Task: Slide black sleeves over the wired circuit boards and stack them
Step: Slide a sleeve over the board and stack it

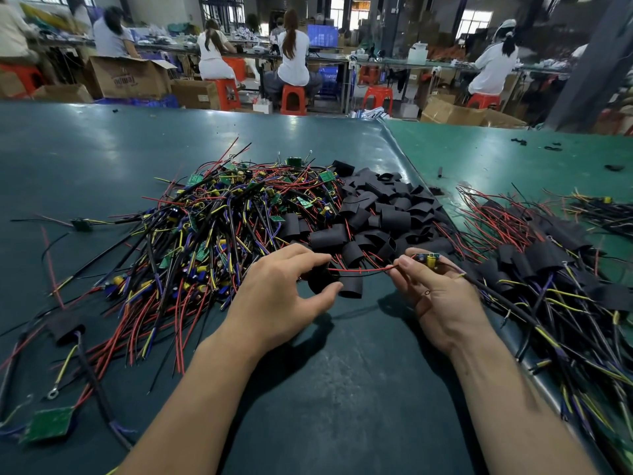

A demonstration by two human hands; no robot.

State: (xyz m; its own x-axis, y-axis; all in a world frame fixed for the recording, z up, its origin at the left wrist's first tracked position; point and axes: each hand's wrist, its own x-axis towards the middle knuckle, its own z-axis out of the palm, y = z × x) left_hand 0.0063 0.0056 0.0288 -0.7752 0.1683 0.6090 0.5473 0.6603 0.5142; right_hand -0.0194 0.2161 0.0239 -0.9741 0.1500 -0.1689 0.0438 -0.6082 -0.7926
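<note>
My right hand [436,293] holds a small wired circuit board [428,259] with a yellow capacitor between thumb and fingertips. Its red wire [359,270] runs left toward my left hand [291,286]. My left hand curls its thumb and fingers round a black sleeve [349,286] at the near edge of the sleeve pile. A heap of loose black sleeves [387,214] lies just beyond both hands. A large tangle of bare wired boards [219,221] spreads to the left. Sleeved boards [548,262] lie stacked at the right.
The work surface is a dark green mat [342,389]; its raised edge [407,159] runs diagonally at the right over a lighter green table. A loose board [51,423] and a sleeved one [66,325] lie near left. Several people sit on orange stools at far benches.
</note>
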